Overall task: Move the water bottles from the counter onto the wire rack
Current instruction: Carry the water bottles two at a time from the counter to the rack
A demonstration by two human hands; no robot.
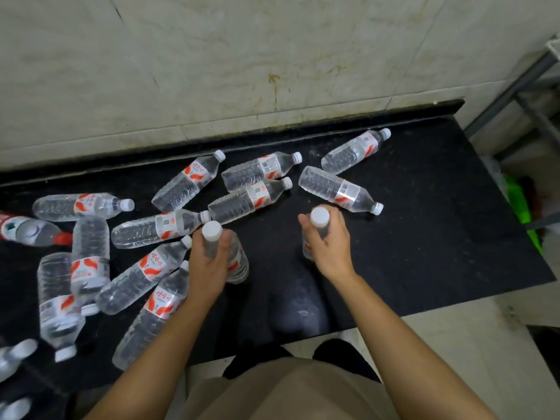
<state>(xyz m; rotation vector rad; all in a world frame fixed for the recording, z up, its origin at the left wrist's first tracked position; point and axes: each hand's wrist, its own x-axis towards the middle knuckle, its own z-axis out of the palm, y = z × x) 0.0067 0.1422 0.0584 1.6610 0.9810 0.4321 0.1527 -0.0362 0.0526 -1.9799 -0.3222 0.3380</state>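
Several clear water bottles with red-and-white labels and white caps lie scattered on the black counter (424, 225). My left hand (209, 262) grips one upright water bottle (239, 262) around its neck, white cap pointing up. Over the counter's middle, my right hand (328, 241) holds a second upright water bottle (319, 218) the same way. Other bottles lie on their sides to the left and behind, one (339, 189) just beyond my right hand. A grey metal wire rack (527, 95) shows partly at the far right edge.
A tiled wall (212, 71) rises behind the counter. A bottle with a red cap (30, 230) lies at the left edge. Something green (521, 207) sits on the floor between the counter's right end and the rack. The counter's right part is bare.
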